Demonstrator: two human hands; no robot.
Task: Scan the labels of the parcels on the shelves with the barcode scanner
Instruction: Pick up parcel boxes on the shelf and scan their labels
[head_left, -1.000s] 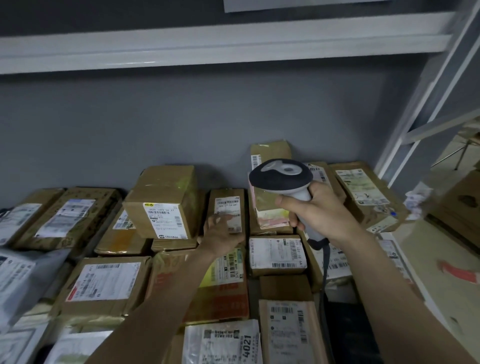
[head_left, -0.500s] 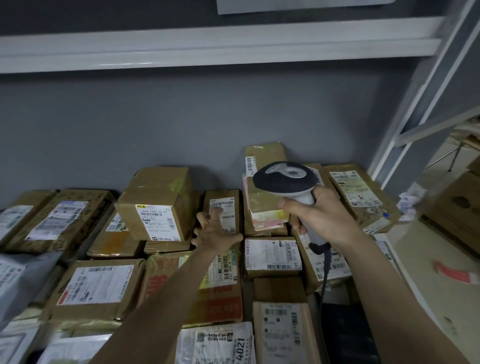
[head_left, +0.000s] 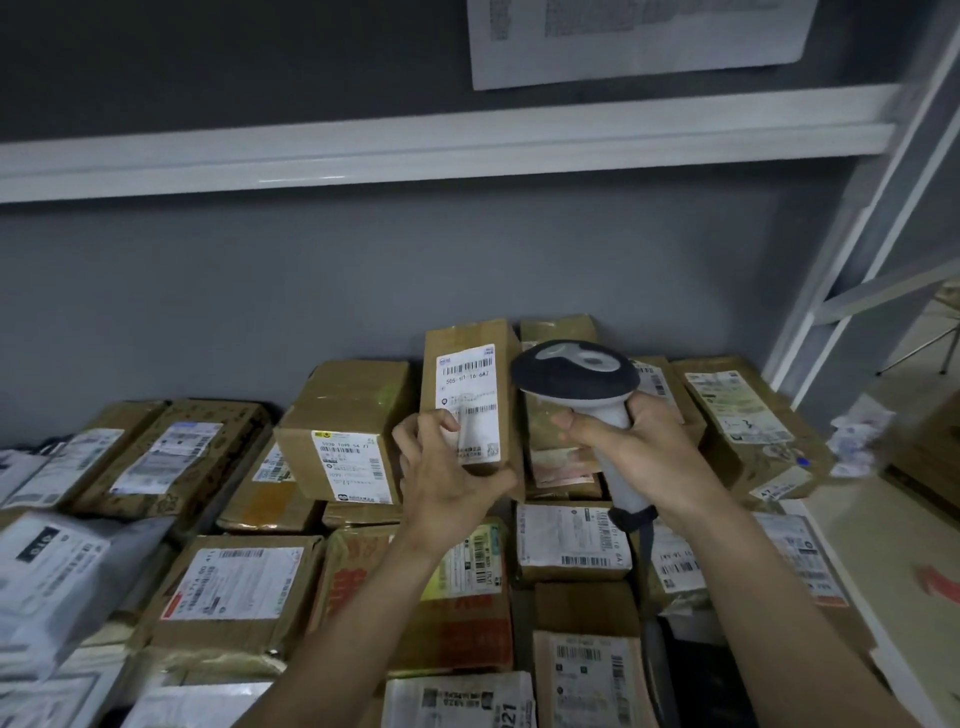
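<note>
Left hand (head_left: 447, 483) grips a small brown parcel (head_left: 470, 384) by its lower end, fingers curled over the bottom of the white label (head_left: 467, 402), thumb under the box. Parcel stands upright, raised off the pile, label facing the camera, top barcode unobstructed.

Right hand (head_left: 631, 457) is wrapped round the grey handle of the barcode scanner (head_left: 574, 376), index finger at the front of the grip. Scanner head sits just right of the held parcel, near its edge; can't tell if they touch. Its window points away from the camera, towards the back of the shelf, not at the label. Cable hangs down from the handle base.

Shelf (head_left: 841, 561) is packed with parcels across its width, most labels up; the held one comes from the middle of the back row, near the grey wall. Bare shelf surface shows only at the right edge.

Step in hand, as I read it: presenting this parcel for scanning. No scan beam visible on the label. Next move calls for turning the scanner head left onto the top barcode, or tilting the parcel towards it, then trigger. Risk: fingers cover the lower codes, so aim high.
</note>
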